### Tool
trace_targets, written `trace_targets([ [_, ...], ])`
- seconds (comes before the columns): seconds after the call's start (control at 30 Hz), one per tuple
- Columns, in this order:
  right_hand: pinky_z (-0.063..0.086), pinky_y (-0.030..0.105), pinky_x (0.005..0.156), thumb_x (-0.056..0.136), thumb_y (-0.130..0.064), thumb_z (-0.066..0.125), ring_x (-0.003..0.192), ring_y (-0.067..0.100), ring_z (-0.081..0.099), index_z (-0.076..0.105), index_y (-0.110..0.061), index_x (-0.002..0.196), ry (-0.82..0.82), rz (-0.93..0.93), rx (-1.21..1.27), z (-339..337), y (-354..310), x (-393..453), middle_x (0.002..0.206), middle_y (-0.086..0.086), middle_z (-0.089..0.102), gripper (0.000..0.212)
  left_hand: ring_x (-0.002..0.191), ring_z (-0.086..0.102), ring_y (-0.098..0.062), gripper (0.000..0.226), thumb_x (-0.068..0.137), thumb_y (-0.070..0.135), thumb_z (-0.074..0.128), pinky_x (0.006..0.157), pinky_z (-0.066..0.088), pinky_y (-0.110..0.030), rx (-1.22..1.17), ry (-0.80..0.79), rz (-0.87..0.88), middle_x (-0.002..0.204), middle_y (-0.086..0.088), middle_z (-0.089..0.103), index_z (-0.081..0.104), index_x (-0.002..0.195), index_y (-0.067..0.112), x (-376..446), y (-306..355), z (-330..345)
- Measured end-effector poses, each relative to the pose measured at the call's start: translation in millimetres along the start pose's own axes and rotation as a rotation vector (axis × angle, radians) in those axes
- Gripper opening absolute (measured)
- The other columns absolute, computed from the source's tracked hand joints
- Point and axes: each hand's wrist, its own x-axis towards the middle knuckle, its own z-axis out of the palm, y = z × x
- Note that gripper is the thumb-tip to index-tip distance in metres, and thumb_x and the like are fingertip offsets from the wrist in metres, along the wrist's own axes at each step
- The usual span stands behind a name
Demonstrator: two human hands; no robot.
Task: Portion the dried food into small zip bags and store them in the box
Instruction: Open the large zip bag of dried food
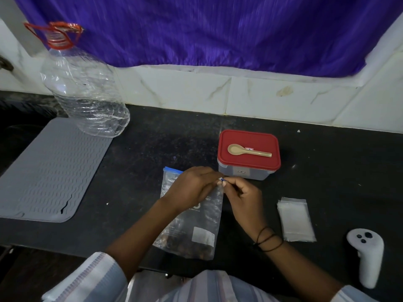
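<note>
I see left hand [192,186] and right hand [244,198] both pinching top edge of large zip bag [196,232] flat on worktop [152,144]; red-lidded box [248,154] just beyond, spoon [248,151] on lid.

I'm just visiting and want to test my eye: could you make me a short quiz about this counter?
1. True or false: the spoon lies on the box's red lid.
2. Which hands are at the big zip bag's top: A left only, B right only, C both?
3. What lies between the right hand and the white controller?

Key: 1 true. 2 C; the left hand too. 3 the stack of small clear bags.
</note>
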Motion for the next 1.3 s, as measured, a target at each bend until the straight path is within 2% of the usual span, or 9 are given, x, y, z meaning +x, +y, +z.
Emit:
trace_targets([
  [0.1, 0.057, 0.026, 0.075, 0.090, -0.004, 0.067, 0.086, 0.009, 0.070, 0.076, -0.012, 0.099, 0.054, -0.019, 0.036, 1.2, -9.4, -6.5, 0.092, -0.009, 0.075, 0.015, 0.071, 0.059, -0.012, 0.023, 0.099, 0.023, 0.055, 0.067, 0.047, -0.024, -0.031, -0.024, -0.002, 0.080, 0.001, 0.066, 0.073, 0.109, 0.012, 1.5, 8.1, -16.5],
  [0.27, 0.056, 0.021, 0.072, 0.089, 0.000, 0.067, 0.084, 0.007, 0.070, 0.073, -0.023, 0.091, 0.109, 0.041, 0.068, -7.8, -18.3, -13.1, 0.088, -0.009, 0.074, 0.024, 0.070, 0.061, -0.013, 0.030, 0.097, 0.033, 0.051, 0.062, 0.050, -0.039, -0.047, -0.104, -0.123, 0.077, 0.001, 0.065, 0.072, 0.088, 0.014, -8.3, -1.1, -47.4],
  [0.4, 0.056, 0.020, 0.074, 0.089, -0.005, 0.067, 0.086, 0.008, 0.070, 0.071, -0.028, 0.091, 0.158, 0.071, 0.074, -18.9, -17.3, -19.3, 0.087, -0.012, 0.073, 0.023, 0.065, 0.061, -0.009, 0.025, 0.087, 0.030, 0.055, 0.058, 0.051, -0.035, -0.035, -0.091, -0.196, 0.075, 0.006, 0.068, 0.074, 0.080, 0.017, -21.4, -11.8, -71.3],
  [0.63, 0.057, 0.021, 0.076, 0.089, -0.003, 0.067, 0.087, 0.012, 0.071, 0.073, -0.015, 0.096, 0.220, 0.062, 0.113, -24.8, -14.4, -19.0, 0.089, -0.005, 0.075, 0.015, 0.057, 0.055, -0.007, 0.019, 0.082, 0.023, 0.056, 0.052, 0.045, -0.027, -0.080, -0.081, -0.253, 0.064, 0.011, 0.060, 0.066, 0.067, 0.020, -39.7, -19.7, -90.1],
  [0.73, 0.058, 0.031, 0.080, 0.090, -0.007, 0.067, 0.089, 0.018, 0.071, 0.074, -0.013, 0.099, 0.198, 0.078, 0.139, -24.7, -10.5, -16.5, 0.091, 0.001, 0.075, 0.012, 0.059, 0.059, -0.010, 0.020, 0.077, 0.025, 0.053, 0.054, 0.048, -0.035, -0.075, -0.129, -0.270, 0.067, 0.008, 0.064, 0.070, 0.069, 0.017, -41.7, -18.8, -90.4],
  [0.87, 0.058, 0.038, 0.080, 0.091, -0.010, 0.066, 0.089, 0.022, 0.072, 0.073, -0.018, 0.099, 0.127, 0.069, 0.138, -26.9, -10.0, -8.9, 0.091, 0.002, 0.075, 0.013, 0.066, 0.062, -0.008, 0.029, 0.074, 0.026, 0.048, 0.059, 0.052, -0.035, -0.081, -0.201, -0.272, 0.078, 0.009, 0.069, 0.075, 0.084, 0.019, -27.9, -10.6, -90.1],
  [1.07, 0.059, 0.036, 0.078, 0.093, -0.005, 0.063, 0.086, 0.020, 0.071, 0.071, -0.010, 0.097, 0.078, 0.029, 0.117, -22.2, -12.2, 3.3, 0.088, 0.005, 0.073, 0.011, 0.075, 0.064, -0.004, 0.023, 0.095, 0.025, 0.055, 0.069, 0.051, -0.027, -0.145, -0.352, -0.222, 0.087, 0.011, 0.071, 0.076, 0.096, 0.016, 5.1, 9.6, -78.7],
  [1.2, 0.056, 0.028, 0.077, 0.094, -0.005, 0.062, 0.084, 0.016, 0.069, 0.071, -0.011, 0.094, 0.062, 0.030, 0.092, -19.2, -16.3, 11.2, 0.088, 0.001, 0.072, 0.011, 0.076, 0.067, 0.001, 0.015, 0.096, 0.013, 0.062, 0.069, 0.049, -0.014, -0.284, -0.480, -0.345, 0.085, 0.013, 0.073, 0.077, 0.099, 0.014, 16.2, 10.3, -78.1],
  [1.3, 0.053, 0.023, 0.078, 0.095, -0.010, 0.062, 0.088, 0.011, 0.066, 0.068, -0.020, 0.096, 0.070, -0.028, 0.019, -14.4, -22.7, 13.7, 0.092, -0.001, 0.069, 0.012, 0.071, 0.066, 0.005, 0.012, 0.094, 0.013, 0.067, 0.069, 0.049, -0.013, -0.351, -0.488, -0.418, 0.078, 0.018, 0.071, 0.077, 0.093, 0.020, 16.3, 8.8, -80.4],
])
